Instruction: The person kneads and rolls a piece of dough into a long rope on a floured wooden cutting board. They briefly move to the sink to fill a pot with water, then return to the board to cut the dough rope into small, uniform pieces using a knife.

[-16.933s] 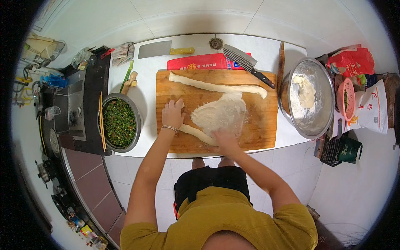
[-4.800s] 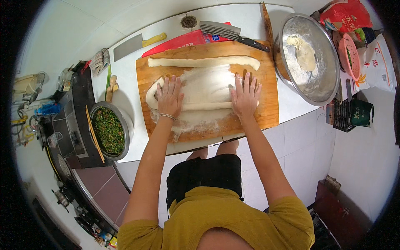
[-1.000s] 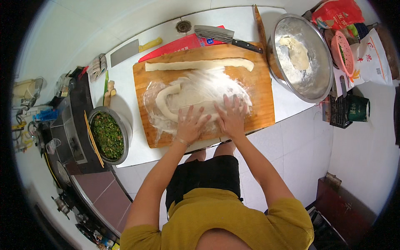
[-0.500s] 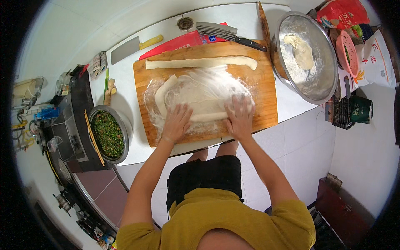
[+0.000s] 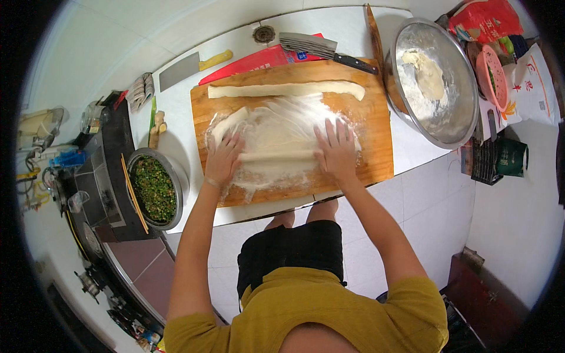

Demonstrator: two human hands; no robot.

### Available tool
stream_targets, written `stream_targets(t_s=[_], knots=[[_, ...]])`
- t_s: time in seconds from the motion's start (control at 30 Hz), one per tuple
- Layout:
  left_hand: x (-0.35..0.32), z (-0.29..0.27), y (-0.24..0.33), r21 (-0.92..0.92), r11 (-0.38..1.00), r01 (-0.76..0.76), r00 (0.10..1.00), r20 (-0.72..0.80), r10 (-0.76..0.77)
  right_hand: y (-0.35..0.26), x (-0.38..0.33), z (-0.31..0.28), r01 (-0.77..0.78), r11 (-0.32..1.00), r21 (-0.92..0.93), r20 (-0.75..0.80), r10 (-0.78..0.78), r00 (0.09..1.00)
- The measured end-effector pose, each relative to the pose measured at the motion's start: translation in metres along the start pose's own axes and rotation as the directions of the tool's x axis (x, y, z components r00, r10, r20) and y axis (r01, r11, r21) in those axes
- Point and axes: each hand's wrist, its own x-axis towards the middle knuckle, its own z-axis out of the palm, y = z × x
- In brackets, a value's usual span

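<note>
Both hands lie palm down on a floured board, fingers flat and slightly spread, neither closed around anything; a soft dough rope runs left to right between and beneath them, its long axis crossing in front of the person. The left hand rests where the rope bends; the right hand covers its right end, so each is equally near, one per end; beyond the left fingers, the loose end curls away from the body. Past the rope spreads loose flour; farther still, a second rope lies roughly parallel, untouched.

Compared with half a second ago, the hands are wider apart, the left one having moved leftward; both hands and the rope's straight stretch sit farther from the board's near edge.
</note>
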Motion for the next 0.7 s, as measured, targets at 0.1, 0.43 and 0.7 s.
stream_targets(t_s=[0.1, 0.43, 0.7], knots=[[-0.035, 0.006, -0.002, -0.041, 0.999, 0.017, 1.000, 0.005, -0.017, -0.018, -0.064, -0.006, -0.097, 0.993, 0.061, 0.089, 0.091, 0.992], [0.013, -0.021, -0.029, -0.078, 0.995, -0.066, 0.996, -0.057, 0.062, -0.009, 0.041, -0.005, -0.012, 0.999, 0.047, -0.069, 0.016, 0.997], [0.114, 0.040, 0.115, -0.129, 0.954, 0.270, 0.921, -0.253, -0.295, -0.036, 0.056, 0.040, -0.165, 0.980, 0.111, -0.162, 0.182, 0.970]])
